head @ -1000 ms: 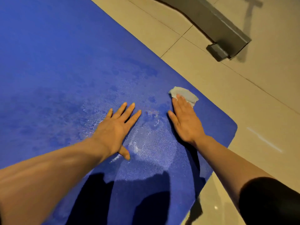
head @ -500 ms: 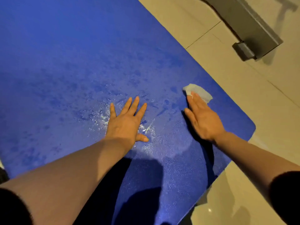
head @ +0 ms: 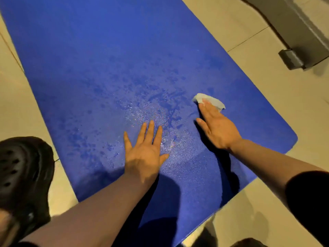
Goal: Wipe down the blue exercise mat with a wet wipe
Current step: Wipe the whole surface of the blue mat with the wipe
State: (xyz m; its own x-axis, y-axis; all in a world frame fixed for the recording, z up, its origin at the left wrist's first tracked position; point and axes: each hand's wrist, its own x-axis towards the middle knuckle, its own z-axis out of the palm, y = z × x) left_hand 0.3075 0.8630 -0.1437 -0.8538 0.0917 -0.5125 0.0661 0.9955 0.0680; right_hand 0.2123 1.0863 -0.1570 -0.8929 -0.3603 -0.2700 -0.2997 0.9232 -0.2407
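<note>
The blue exercise mat (head: pixel 110 56) lies flat on the pale tiled floor (head: pixel 267 97), its long axis running from the rounded near corner beyond the right wrist up and away toward the top left of the view, so that both hands point roughly along its length. The left hand (head: pixel 144 154) rests palm down on the mat with its 4 fingers straight and slightly fanned and the thumb stuck out toward the right hand; nothing is held in it. Just ahead of its fingertips and between the 2 hands the mat glistens with a wet, beaded patch (head: pixel 151 111), and darker damp blotches spread farther out past the fingers. The right hand (head: pixel 217 125) lies flat too, fingers straight and close together, pressing the wet wipe (head: pixel 211 100) against the mat; the wipe is a crumpled pale sheet that sticks out from under and beyond the fingertips, nearer the mat's right long edge than its middle. To the left of the left forearm, off the mat, a black perforated clog (head: pixel 19 172) stands on the floor. Far ahead and to the right of the right fingertips, a grey metal bar (head: pixel 299 38) with a flat foot rests on the tiles, well apart from the mat.
</note>
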